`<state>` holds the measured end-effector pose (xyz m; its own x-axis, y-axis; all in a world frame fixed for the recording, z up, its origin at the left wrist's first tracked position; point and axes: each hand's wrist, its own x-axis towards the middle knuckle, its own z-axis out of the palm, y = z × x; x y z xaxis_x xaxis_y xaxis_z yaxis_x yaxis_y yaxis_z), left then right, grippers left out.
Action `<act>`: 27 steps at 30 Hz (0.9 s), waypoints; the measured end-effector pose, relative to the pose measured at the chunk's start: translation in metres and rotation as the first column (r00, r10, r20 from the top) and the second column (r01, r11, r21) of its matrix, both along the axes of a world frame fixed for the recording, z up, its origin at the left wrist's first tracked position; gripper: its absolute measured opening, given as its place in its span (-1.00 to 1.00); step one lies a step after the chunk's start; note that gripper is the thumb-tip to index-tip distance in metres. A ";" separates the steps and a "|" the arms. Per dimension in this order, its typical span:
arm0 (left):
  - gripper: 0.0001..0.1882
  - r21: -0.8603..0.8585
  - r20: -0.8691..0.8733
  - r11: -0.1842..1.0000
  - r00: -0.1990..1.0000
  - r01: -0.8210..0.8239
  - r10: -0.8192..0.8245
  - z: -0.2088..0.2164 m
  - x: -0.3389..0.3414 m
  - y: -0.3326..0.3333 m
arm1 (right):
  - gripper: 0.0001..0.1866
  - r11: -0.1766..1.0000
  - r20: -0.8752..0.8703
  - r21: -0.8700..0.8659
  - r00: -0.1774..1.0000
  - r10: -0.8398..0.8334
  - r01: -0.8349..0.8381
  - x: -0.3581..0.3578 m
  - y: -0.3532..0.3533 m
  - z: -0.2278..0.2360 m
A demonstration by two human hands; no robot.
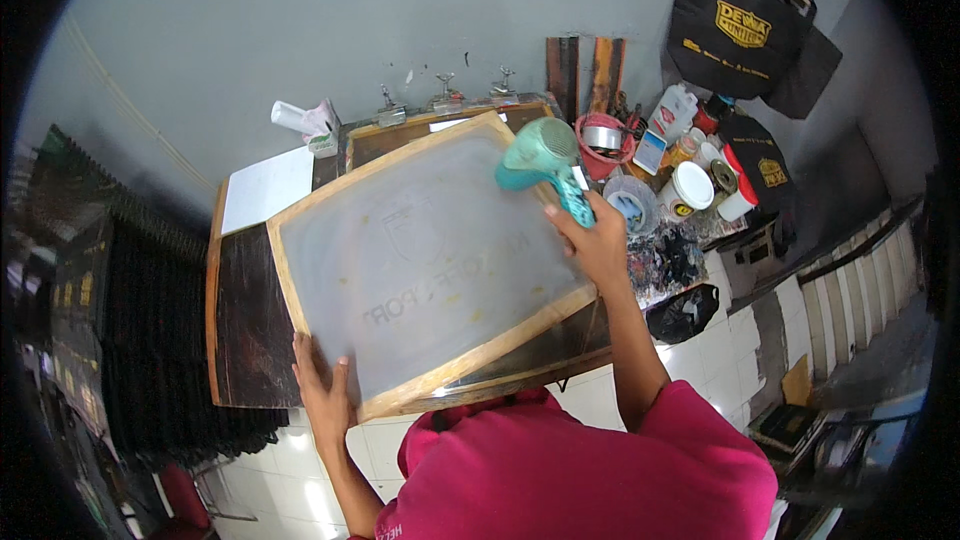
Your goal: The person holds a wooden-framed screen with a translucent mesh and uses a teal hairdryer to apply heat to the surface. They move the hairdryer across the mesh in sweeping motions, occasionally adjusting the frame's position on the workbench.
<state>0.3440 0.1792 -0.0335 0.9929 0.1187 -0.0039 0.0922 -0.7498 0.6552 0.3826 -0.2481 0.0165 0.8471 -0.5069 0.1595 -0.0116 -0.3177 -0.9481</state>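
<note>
A wooden-framed silk screen (400, 250) with pale grey mesh is held at a slant above the dark table. Faint mirrored lettering and a faint outline show in its mesh. My left hand (323, 390) grips the frame's lower-left corner, thumb over the mesh side and fingers along the outer edge. At the screen's right side my right hand (597, 240) is closed round the handle of a teal hair dryer (538, 155). The dryer's body lies over the upper-right part of the screen, its nozzle pointing left. Whether my right hand also touches the frame, I cannot tell.
Behind the screen, metal hinge clamps (447, 95) line the table's back edge. A white sheet (268, 190) lies at the left. Crowded at the right are a white tub (688, 190), a red bucket (604, 162), a phone (649, 152) and a clear bowl (632, 205). Black bags (735, 40) hang beyond.
</note>
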 end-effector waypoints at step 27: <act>-0.21 0.004 0.262 0.999 0.964 -0.036 0.033 -0.034 -0.068 -0.018 | -0.64 0.801 -0.250 0.130 0.762 0.597 -0.584 -0.055 0.064 0.037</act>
